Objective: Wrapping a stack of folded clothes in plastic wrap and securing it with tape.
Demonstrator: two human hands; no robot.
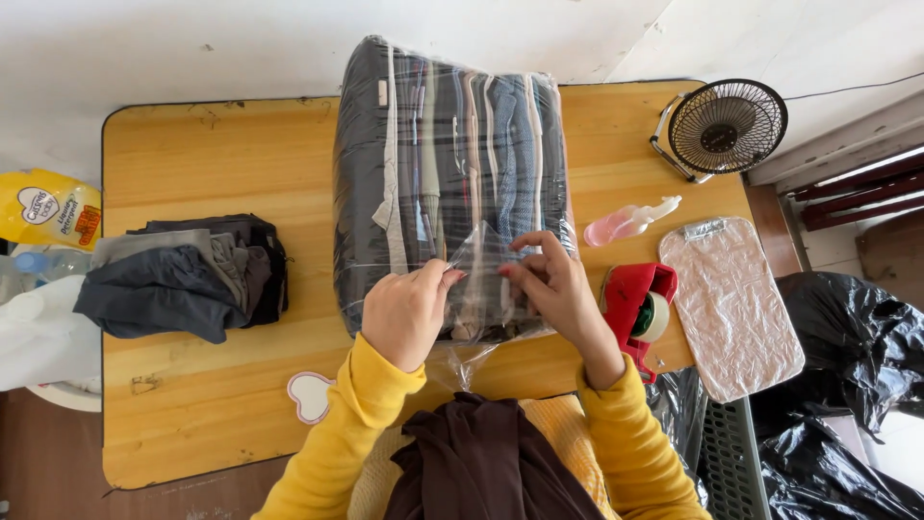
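A big clear plastic bag [452, 173] packed with folded dark and striped clothes lies on the wooden table [212, 164], its open end toward me. My left hand [409, 310] pinches the loose plastic flap [481, 252] at the bag's near end. My right hand [551, 281] grips the same flap from the other side, fingers closed on the film. Both sleeves are yellow.
A pile of dark folded clothes [188, 279] lies at the left. A red tape dispenser [643, 303], a foil-covered clipboard [730, 303], a pink spray bottle [626, 221] and a small black fan [727, 125] sit at the right. A heart-shaped sticker [310, 395] lies near the front edge. Black bags [847, 327] are on the floor.
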